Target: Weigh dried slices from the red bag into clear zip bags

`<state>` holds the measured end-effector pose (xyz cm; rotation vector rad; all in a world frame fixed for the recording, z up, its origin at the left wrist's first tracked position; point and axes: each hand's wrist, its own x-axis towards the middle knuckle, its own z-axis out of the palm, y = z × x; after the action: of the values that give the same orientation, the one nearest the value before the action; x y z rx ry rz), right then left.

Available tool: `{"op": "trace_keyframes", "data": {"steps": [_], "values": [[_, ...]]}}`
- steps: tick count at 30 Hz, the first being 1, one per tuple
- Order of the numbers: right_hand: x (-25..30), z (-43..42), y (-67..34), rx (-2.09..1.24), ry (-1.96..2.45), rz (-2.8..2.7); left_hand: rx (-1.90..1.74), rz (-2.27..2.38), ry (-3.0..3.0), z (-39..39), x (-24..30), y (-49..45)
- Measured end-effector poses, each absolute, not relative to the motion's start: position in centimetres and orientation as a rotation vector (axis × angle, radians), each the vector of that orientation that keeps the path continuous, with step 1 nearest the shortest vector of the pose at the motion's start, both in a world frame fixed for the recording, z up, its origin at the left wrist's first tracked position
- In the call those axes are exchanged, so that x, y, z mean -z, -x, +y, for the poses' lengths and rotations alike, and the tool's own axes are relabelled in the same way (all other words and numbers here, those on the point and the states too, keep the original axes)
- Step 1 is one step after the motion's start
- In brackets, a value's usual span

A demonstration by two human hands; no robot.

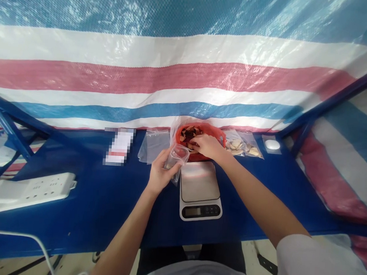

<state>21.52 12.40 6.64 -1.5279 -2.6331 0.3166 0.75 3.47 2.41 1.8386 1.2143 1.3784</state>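
The left hand (160, 173) clenches a clear plastic cup (177, 157) just beside the digital kitchen scale (199, 190). The right hand (208, 146) touches dried slices (189, 133) inside a red plastic bag (215, 133) at the blue table's (88, 214) far edge; whether it grips any is unclear.

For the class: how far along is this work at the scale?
Done: pale slices lie in a clear bag. In hand: the left hand holds a clear cup, the right hand is in a red bag of dark slices. Left: the scale is bare, and another clear bag lies flat.
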Motion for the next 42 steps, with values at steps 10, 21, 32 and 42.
{"op": "trace_keyframes", "data": {"steps": [10, 21, 32, 42], "values": [[-5.7, 12.8, -20.0, -0.239, 1.621, -2.719, -1.363, 1.204, -1.835, 3.5, -2.4, -1.0], [-5.6, 12.3, -20.7, -0.416, 1.533, -2.496, -1.362, 1.181, -1.819, 3.9, -2.6, -1.9], [-9.9, 10.3, -24.3, -0.585, 1.193, -2.17, -1.355, 1.178, -1.857, 4.2, -2.4, -1.8], [-14.7, 7.4, -22.3, -0.51, 0.997, -2.419, -1.315, 1.135, -1.871, 4.4, -2.9, -2.1]]}}
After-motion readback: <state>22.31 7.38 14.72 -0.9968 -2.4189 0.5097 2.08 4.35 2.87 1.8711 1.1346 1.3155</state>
